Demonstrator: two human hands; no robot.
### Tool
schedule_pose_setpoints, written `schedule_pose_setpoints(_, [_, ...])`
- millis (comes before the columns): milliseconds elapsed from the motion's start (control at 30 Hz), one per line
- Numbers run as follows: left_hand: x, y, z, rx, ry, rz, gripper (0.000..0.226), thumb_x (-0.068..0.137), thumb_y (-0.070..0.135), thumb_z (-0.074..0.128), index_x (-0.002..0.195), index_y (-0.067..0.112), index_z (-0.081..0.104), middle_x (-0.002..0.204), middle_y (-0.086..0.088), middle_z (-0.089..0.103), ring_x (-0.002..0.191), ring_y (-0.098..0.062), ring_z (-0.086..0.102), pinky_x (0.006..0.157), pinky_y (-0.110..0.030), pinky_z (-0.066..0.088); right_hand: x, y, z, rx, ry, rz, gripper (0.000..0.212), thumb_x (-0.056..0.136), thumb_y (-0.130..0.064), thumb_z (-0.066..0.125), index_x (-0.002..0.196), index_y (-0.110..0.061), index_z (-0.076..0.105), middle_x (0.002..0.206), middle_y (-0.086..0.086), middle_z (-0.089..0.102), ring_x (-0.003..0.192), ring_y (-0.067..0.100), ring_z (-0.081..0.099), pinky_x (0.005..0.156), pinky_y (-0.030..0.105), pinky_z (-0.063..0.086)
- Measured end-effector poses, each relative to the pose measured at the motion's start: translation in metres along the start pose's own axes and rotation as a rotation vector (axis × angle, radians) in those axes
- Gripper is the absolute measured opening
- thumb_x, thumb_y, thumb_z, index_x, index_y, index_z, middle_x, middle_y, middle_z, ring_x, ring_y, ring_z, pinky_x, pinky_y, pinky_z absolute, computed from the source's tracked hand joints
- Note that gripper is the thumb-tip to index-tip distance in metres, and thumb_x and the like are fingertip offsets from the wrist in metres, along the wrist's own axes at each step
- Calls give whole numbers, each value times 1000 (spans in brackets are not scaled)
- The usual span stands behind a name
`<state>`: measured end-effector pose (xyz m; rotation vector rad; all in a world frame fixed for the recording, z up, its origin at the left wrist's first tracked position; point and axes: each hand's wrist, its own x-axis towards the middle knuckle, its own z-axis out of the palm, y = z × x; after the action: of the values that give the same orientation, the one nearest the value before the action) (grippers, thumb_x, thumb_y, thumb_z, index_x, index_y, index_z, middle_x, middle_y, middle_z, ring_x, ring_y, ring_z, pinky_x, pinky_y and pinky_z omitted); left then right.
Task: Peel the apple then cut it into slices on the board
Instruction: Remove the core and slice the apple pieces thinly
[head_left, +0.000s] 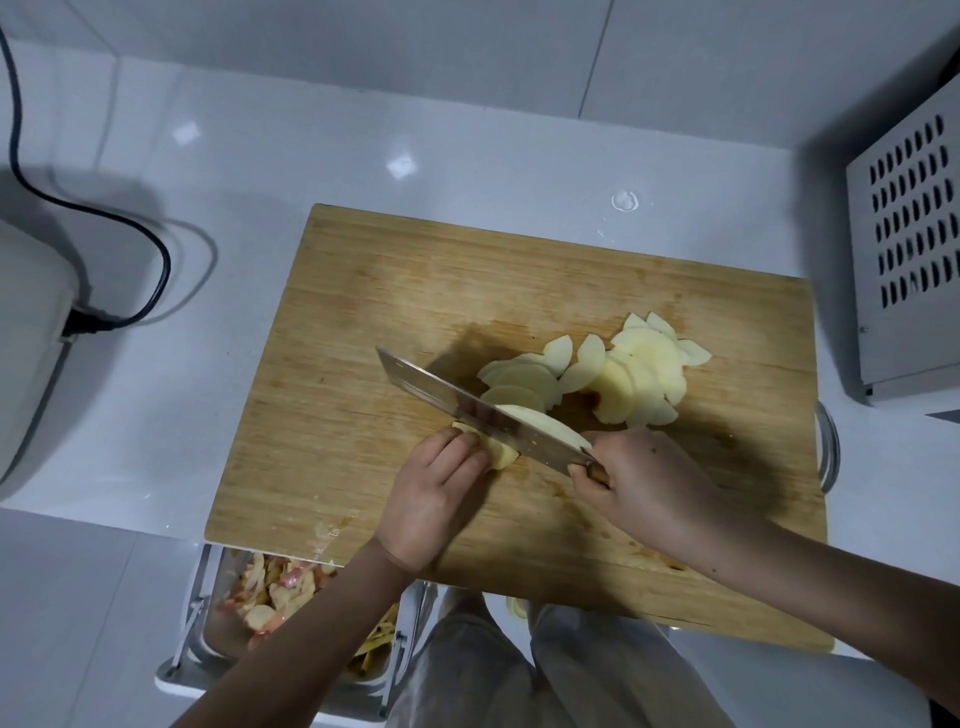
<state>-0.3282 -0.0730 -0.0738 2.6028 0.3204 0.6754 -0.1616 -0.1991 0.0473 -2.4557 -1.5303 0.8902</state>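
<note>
A wooden cutting board (363, 322) lies on the white counter. Several pale peeled apple slices (623, 374) fan out on its right half. My left hand (441, 493) holds down a small peeled apple piece (501, 454) with curled fingers. My right hand (639, 483) grips the handle of a cleaver (467, 405), whose blade slants across the board just right of the left fingers. One cut slice (545, 428) leans on the blade's right face.
A bin (270, 597) with red and pale apple peels sits below the board's front left corner. A grey vented appliance (914, 249) stands at the right. A white appliance (31, 332) with a black cable (130, 228) is at the left.
</note>
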Motion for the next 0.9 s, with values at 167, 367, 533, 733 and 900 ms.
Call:
schedule_pose_setpoints(167, [-1,-1,0,-7,13,1,19,86,15,62,103,8,59,100,-14,68,99,-26,56,84,-38,50,9,0,6,-30,-13,-14,19,95,-28,45,93,-19,61,61,-13,47,53,2,47,47,13,30])
schedule_pose_setpoints(367, [1,-1,-2,5,13,30,19,86,13,60,96,1,69,97,-14,68,99,-22,54,88,-33,48,27,-2,26,76,-13,28,22,94,-26,49,102,-11,63,66,-10,52,59,3,52,50,11,34])
schedule_pose_setpoints(533, [3,-4,-4,-12,-4,43,19,87,13,60,99,1,68,105,-11,61,99,-24,54,88,-34,47,18,4,13,154,-6,49,17,92,-25,53,75,-20,56,57,-10,47,48,1,44,42,13,29])
schedule_pose_setpoints(733, [1,-2,-3,20,-7,30,18,86,14,59,94,1,69,97,-16,68,97,-25,54,86,-35,47,3,5,0,124,14,42,17,91,-28,54,80,-17,61,62,-6,56,52,5,51,45,14,31])
schedule_pose_setpoints(900, [2,-2,-3,34,10,29,18,86,15,58,93,1,67,95,-17,68,96,-25,53,84,-35,46,1,1,2,45,16,8,18,92,-28,51,82,-18,61,67,-6,60,58,6,57,49,15,36])
